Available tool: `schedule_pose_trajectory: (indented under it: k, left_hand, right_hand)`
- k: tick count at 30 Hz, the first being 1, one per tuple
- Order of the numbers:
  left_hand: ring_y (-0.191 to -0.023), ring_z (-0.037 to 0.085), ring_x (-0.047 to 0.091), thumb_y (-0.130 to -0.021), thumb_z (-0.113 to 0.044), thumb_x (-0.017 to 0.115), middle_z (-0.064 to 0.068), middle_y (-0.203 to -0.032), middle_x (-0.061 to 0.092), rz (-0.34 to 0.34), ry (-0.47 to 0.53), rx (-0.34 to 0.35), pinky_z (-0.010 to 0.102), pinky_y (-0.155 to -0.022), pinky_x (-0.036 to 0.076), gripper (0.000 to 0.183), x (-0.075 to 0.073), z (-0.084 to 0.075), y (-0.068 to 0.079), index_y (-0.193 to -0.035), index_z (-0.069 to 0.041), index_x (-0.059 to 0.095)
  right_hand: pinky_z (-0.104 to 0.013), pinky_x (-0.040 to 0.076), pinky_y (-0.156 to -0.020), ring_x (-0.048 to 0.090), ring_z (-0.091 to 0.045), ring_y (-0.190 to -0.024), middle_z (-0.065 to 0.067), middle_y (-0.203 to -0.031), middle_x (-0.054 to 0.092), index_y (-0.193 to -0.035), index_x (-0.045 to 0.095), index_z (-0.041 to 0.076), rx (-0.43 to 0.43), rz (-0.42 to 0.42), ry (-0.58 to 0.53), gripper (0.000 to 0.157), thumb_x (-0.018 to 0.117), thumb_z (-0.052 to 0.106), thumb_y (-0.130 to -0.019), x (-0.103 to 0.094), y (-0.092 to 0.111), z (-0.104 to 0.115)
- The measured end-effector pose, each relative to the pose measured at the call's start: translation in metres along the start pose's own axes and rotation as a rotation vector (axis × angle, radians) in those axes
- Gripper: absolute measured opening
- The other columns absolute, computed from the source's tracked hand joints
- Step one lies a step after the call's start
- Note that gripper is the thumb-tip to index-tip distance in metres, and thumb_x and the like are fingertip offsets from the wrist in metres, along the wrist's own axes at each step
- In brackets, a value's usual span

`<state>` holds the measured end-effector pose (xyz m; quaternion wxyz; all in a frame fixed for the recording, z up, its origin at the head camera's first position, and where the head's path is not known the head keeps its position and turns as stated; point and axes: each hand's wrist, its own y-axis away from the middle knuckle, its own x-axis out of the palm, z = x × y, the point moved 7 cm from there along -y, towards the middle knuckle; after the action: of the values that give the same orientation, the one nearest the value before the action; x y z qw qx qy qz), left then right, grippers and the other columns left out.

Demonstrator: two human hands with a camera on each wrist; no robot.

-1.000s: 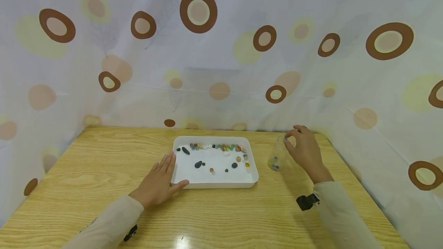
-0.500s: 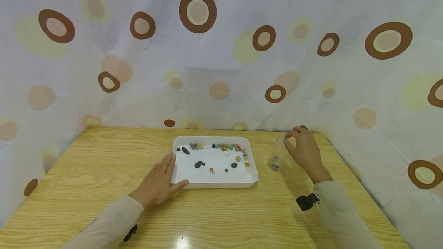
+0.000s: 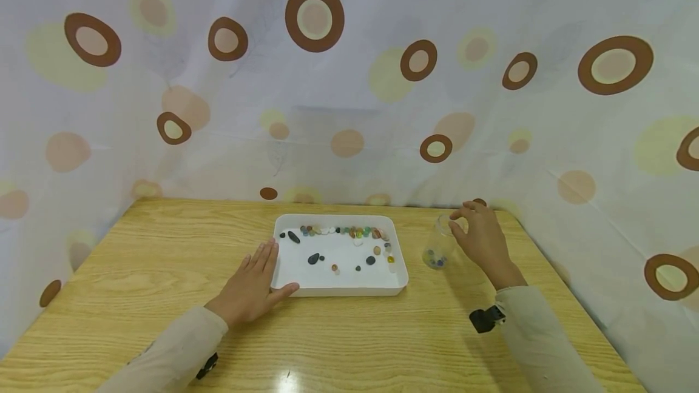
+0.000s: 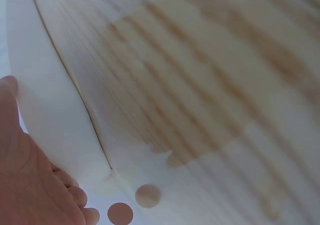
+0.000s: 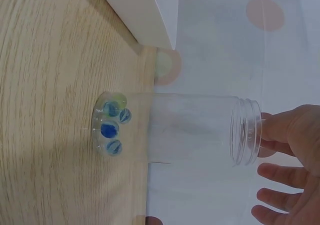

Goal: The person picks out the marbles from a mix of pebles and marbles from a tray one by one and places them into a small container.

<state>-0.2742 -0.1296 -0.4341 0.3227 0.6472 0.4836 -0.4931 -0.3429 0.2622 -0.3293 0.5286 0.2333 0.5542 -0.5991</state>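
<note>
A clear jar without a lid stands upright on the table, right of the tray. Several marbles, blue, blue-streaked and yellow-green, lie at its bottom. My right hand is at the jar's mouth, thumb and forefinger by the rim, with no marble visible between them; the right wrist view shows its other fingers spread. My left hand lies against the left end of a white tray, fingers straight along its side and thumb at the front corner. Inside the tray are dark pebbles and coloured marbles.
The wooden table reaches back to a white curtain with brown and yellow dots, which also runs along both sides. Some white and tan stones are in the tray as well, mostly along its back and right walls.
A blue marble seen at my right fingertips earlier is gone from them, and the marbles at the jar's bottom lie differently. My left hand and the tray have stayed put.
</note>
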Motion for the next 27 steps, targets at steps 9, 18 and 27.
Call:
schedule_pose_trajectory:
  k: [9,18,27]
  left_hand:
    - [-0.145,0.039,0.012,-0.092,-0.068,0.037,0.023,-0.158,0.010,-0.002,-0.019,-0.002,0.055,-0.115,0.015,0.098,0.0004,0.0009,-0.0008,-0.150,0.008,0.012]
    - [-0.145,0.039,0.013,-0.092,-0.069,0.037,0.023,-0.157,0.011,-0.009,-0.022,0.005,0.056,-0.115,0.017,0.098,0.0013,0.0010,-0.0014,-0.150,0.008,0.014]
    - [-0.144,0.040,0.013,-0.093,-0.065,0.040,0.025,-0.157,0.013,-0.011,-0.012,0.004,0.056,-0.115,0.016,0.096,-0.0031,-0.0026,0.0006,-0.149,0.009,0.015]
  right_hand:
    - [-0.063,0.040,-0.093,0.041,-0.052,-0.120,-0.031,-0.131,0.050,-0.103,0.068,-0.002,0.008,0.020,0.010,0.020,0.062,0.014,-0.093,0.0008,-0.0010,-0.0008]
    - [-0.063,0.041,-0.092,0.043,-0.051,-0.119,-0.031,-0.129,0.051,-0.102,0.069,-0.001,-0.007,0.002,0.019,0.019,0.063,0.014,-0.093,0.0019,0.0000,-0.0021]
    - [-0.061,0.043,-0.092,0.047,-0.048,-0.118,-0.030,-0.127,0.054,-0.097,0.070,-0.001,-0.066,-0.061,0.018,0.019,0.065,0.016,-0.091,0.0049,-0.0050,0.0065]
